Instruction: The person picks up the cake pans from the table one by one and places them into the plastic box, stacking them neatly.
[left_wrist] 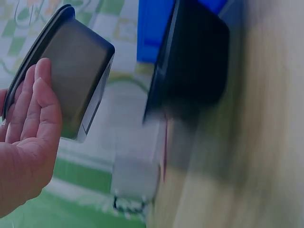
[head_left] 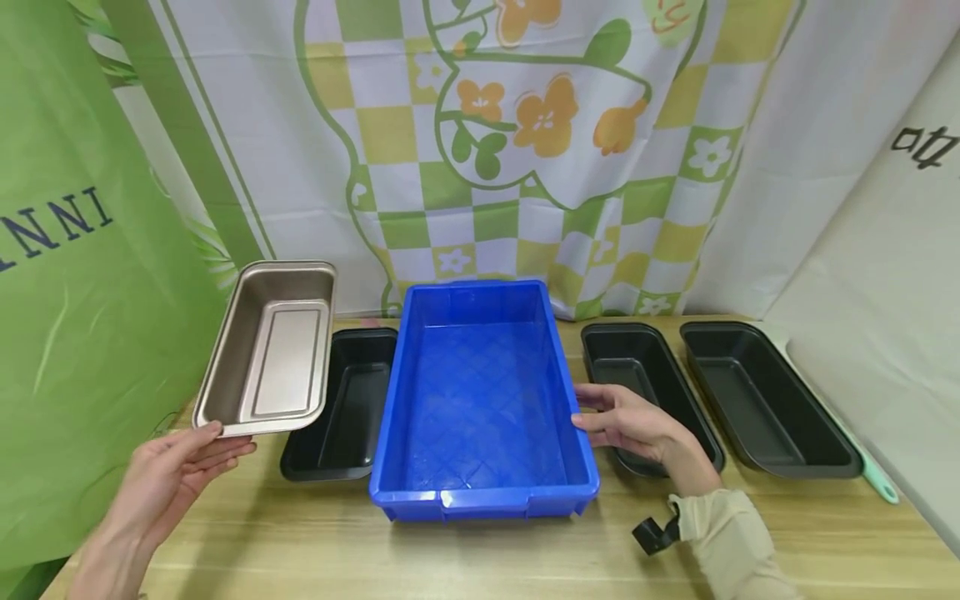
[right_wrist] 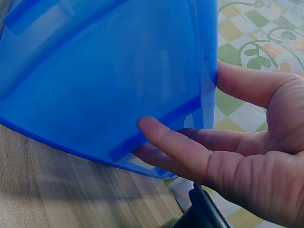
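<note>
My left hand pinches the near rim of a champagne-gold loaf pan, thumb on top and fingers beneath. The pan is raised at the left, its inside facing me. In the left wrist view, the fingers lie along the pan's outer side. At the middle of the table stands a blue plastic bin with nothing in it. Holding its right side is my right hand, thumb on the rim and fingers spread along the outer wall, as the right wrist view shows.
A black loaf pan sits left of the bin, partly behind the raised pan. Two more stand at the right, one black pan beside my wrist and another black pan farther out. A mint-green handle lies by the right curtain.
</note>
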A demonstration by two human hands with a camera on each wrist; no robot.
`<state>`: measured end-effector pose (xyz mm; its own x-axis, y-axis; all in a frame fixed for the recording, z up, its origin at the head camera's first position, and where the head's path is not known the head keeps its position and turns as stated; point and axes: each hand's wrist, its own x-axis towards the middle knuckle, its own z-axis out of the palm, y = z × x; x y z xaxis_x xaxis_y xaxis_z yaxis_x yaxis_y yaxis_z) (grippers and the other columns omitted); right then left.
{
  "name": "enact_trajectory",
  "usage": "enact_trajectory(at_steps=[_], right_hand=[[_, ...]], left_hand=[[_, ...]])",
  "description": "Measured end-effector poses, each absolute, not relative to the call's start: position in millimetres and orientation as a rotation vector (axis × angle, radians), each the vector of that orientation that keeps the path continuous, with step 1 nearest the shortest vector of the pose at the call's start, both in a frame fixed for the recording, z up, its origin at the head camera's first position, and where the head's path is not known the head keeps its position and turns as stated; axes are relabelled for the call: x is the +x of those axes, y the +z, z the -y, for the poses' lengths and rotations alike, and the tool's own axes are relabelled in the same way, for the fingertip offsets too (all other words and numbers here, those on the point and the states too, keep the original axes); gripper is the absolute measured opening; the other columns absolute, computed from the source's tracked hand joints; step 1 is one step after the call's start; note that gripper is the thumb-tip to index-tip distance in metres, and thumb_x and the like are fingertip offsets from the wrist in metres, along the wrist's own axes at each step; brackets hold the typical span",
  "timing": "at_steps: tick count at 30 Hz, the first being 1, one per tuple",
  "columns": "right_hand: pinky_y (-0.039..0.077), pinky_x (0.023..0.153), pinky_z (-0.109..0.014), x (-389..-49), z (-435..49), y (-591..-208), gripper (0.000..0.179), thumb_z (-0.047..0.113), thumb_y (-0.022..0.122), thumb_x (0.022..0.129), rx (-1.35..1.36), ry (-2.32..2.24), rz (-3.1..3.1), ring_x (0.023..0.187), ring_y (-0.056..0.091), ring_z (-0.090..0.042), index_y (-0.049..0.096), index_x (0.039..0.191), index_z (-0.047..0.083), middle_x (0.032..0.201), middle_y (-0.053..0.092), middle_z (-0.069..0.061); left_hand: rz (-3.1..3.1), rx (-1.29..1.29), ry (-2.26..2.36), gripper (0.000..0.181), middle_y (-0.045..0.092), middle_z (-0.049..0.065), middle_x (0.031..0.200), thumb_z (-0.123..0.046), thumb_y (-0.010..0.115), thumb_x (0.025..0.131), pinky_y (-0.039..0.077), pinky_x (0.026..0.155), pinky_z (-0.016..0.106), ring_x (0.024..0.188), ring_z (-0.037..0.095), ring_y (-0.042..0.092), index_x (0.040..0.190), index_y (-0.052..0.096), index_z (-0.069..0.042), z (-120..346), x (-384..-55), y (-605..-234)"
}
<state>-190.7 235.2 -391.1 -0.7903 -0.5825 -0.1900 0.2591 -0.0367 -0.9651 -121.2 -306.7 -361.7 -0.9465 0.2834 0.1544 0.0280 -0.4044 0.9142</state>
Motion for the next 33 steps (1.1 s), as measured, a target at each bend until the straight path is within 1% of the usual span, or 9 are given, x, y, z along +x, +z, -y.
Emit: enact_trajectory(at_steps=[4,7,14,17,20,23,26,30,33], right_hand=[[0.049,0.094,-0.047,-190.6,-234.5,-391.4,0.071,0.002,0.059,0.093,-0.346,-1.884,-1.666,0.115,0.056,-0.036,0.015,0.145,-0.015,0.144,0.027,-0.036],[0.049,0.093,-0.047,-190.5,-234.5,-391.6,0.07,0.001,0.059,0.093,-0.354,-1.879,-1.67,0.115,0.056,-0.036,0.015,0.145,-0.015,0.144,0.027,-0.037],[0.049,0.093,-0.046,-190.2,-234.2,-391.3,0.071,0.002,0.059,0.093,-0.365,-1.87,-1.682,0.116,0.055,-0.036,0.014,0.145,-0.015,0.144,0.026,-0.037],[0.049,0.093,-0.046,-190.0,-234.1,-390.9,0.071,0.002,0.058,0.093,-0.361,-1.871,-1.683,0.116,0.055,-0.036,0.014,0.145,-0.015,0.144,0.026,-0.037],[0.049,0.093,-0.047,-189.7,-234.0,-390.8,0.071,0.001,0.058,0.093,-0.354,-1.872,-1.68,0.116,0.055,-0.036,0.013,0.146,-0.015,0.144,0.026,-0.037],[0.049,0.093,-0.047,-189.7,-234.2,-390.7,0.071,0.001,0.058,0.093,-0.35,-1.873,-1.68,0.116,0.055,-0.037,0.013,0.146,-0.014,0.144,0.025,-0.037],[0.049,0.093,-0.047,-189.5,-234.4,-390.4,0.071,0.002,0.059,0.093,-0.351,-1.874,-1.682,0.115,0.056,-0.037,0.014,0.146,-0.015,0.144,0.026,-0.037],[0.049,0.093,-0.047,-189.4,-233.9,-390.1,0.071,0.002,0.059,0.093,-0.353,-1.87,-1.686,0.115,0.056,-0.037,0.014,0.146,-0.014,0.145,0.026,-0.037],[0.049,0.093,-0.047,-189.5,-233.5,-389.9,0.071,0.002,0.059,0.093,-0.356,-1.868,-1.686,0.116,0.055,-0.037,0.013,0.146,-0.014,0.145,0.026,-0.037]], left_hand=[[-1.624,0.528,2.431,0.041,0.07,0.017,0.103,0.003,0.029,0.103,0.054,0.085,0.03,0.096,0.024,0.069,0.107,0.07,0.001,281.9,-134.7,-353.0],[-1.66,0.531,2.385,0.04,0.071,0.014,0.102,0.001,0.031,0.103,0.055,0.082,0.029,0.094,0.022,0.069,0.105,0.071,-0.003,263.4,-143.6,-347.5],[-1.817,0.366,2.263,0.033,0.074,0.006,0.093,-0.008,0.043,0.102,0.056,0.075,0.025,0.088,0.016,0.07,0.095,0.075,-0.014,223.2,-160.3,-336.9],[-1.858,0.299,2.216,0.03,0.074,0.003,0.089,-0.01,0.047,0.101,0.055,0.073,0.024,0.085,0.014,0.071,0.091,0.075,-0.016,208.8,-166.2,-335.0],[-1.899,0.261,2.164,0.026,0.074,0.001,0.089,-0.012,0.051,0.1,0.054,0.072,0.024,0.084,0.014,0.071,0.09,0.074,-0.017,195.1,-171.2,-334.6],[-1.929,0.231,2.111,0.019,0.074,0.002,0.089,-0.014,0.055,0.098,0.055,0.072,0.024,0.084,0.015,0.071,0.093,0.072,-0.015,181.3,-176.4,-335.1],[-1.935,0.212,2.071,0.016,0.074,0.005,0.09,-0.014,0.056,0.097,0.056,0.071,0.025,0.084,0.017,0.071,0.1,0.07,-0.006,167.8,-181.1,-336.0],[-1.946,0.183,2.023,0.029,0.073,0.009,0.09,-0.012,0.055,0.097,0.057,0.072,0.026,0.084,0.018,0.071,0.113,0.062,0.01,151.5,-185.3,-337.2],[-1.978,0.135,1.98,0.037,0.073,0.01,0.09,-0.013,0.055,0.097,0.057,0.072,0.027,0.082,0.018,0.071,0.12,0.055,0.016,140.6,-187.6,-338.1]])
